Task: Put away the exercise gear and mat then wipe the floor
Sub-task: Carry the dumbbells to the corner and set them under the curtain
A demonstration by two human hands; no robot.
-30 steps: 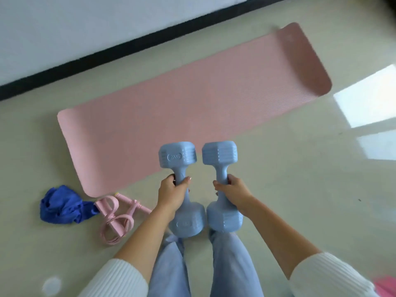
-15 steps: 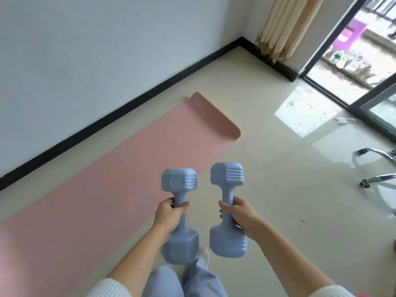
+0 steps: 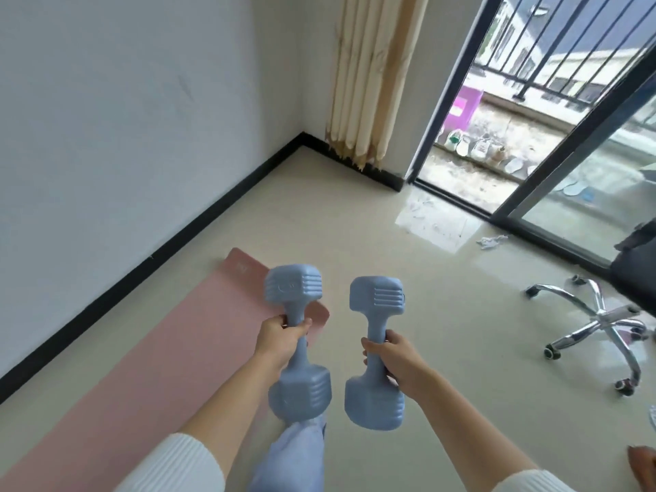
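Note:
Two light-blue dumbbells hang in the air in front of me. My left hand (image 3: 278, 339) grips the handle of the left dumbbell (image 3: 294, 287). My right hand (image 3: 390, 356) grips the handle of the right dumbbell (image 3: 377, 296). Both dumbbells are held roughly upright, a hand's width apart. The pink exercise mat (image 3: 149, 367) lies unrolled on the floor along the wall, below and left of my left hand; its far end shows behind the left dumbbell.
A white wall with a black baseboard (image 3: 198, 221) runs on the left. A chrome office-chair base (image 3: 600, 321) stands at the right. Ahead are a beige curtain (image 3: 372, 76), an open sliding door (image 3: 472, 101) to a balcony, and a crumpled scrap (image 3: 491, 240) on the floor.
My view has lifted and turned right, from the mat toward the room's corner and balcony door. The blue cloth and pink pull-rope have left the view. Both dumbbells stay gripped.

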